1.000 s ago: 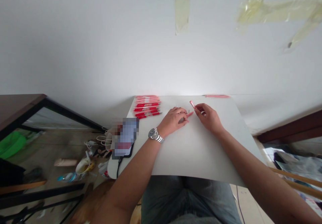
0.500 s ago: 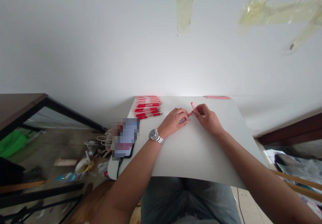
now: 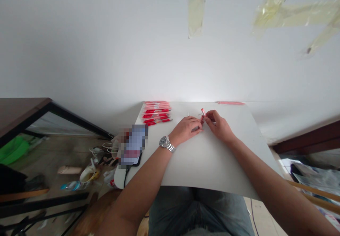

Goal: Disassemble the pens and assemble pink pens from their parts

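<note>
White tabletop [image 3: 209, 165] carries rows of red pens [image 3: 156, 113] at its far left corner. Right hand [image 3: 219, 126] pinches a red pen barrel [image 3: 203, 112]; left hand [image 3: 184, 130] curls against it, its hold unclear.

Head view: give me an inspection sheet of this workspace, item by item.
Surface: white board with a rounded corner, its near edge over the person's jeans.
Job's things: a row of red pens near the far edge; a small red pen piece between the hands.
Clutter: a phone, screen pixelated, on the board's left; a mug and a plastic bottle off the board.
Hands: right hand pinches the piece; left hand, with a steel wristwatch, sits against it, grip unclear.
Cables: black cable from the phone over the board's edge; white cords beside the phone.
Surroundings: pale wall with yellowed tape; dark furniture at left.
</note>
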A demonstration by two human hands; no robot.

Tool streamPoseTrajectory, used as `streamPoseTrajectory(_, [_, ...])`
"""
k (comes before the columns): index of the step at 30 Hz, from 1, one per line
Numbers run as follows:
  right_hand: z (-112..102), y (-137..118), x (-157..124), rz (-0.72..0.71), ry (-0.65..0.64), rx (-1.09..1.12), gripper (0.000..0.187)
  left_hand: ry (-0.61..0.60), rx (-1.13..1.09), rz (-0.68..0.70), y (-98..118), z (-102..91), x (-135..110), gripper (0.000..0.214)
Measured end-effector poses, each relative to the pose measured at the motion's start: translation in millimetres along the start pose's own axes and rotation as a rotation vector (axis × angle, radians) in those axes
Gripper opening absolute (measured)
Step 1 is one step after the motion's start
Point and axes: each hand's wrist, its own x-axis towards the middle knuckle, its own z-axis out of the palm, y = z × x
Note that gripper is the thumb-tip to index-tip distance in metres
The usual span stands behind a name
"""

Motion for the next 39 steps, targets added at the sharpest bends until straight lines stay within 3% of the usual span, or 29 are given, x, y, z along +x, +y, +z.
streamPoseTrajectory(15, [0,8,2,-0.015,0.035,-0.240,0.026,0.093,0.014,-0.107,-3,-5.5,-3,0.004])
streamPoseTrajectory(25, [4,3,-1,-0.014,-0.020,-0.202,0.023,0.203,0.079,-0.211,-1,-7.9,-4,0.010])
streamPoseTrajectory(39, [3,-13,-3,-0.046,-0.153,-0.082,0.022,0.205,0.039,-0.245,2,-8.5,-5,0.009])
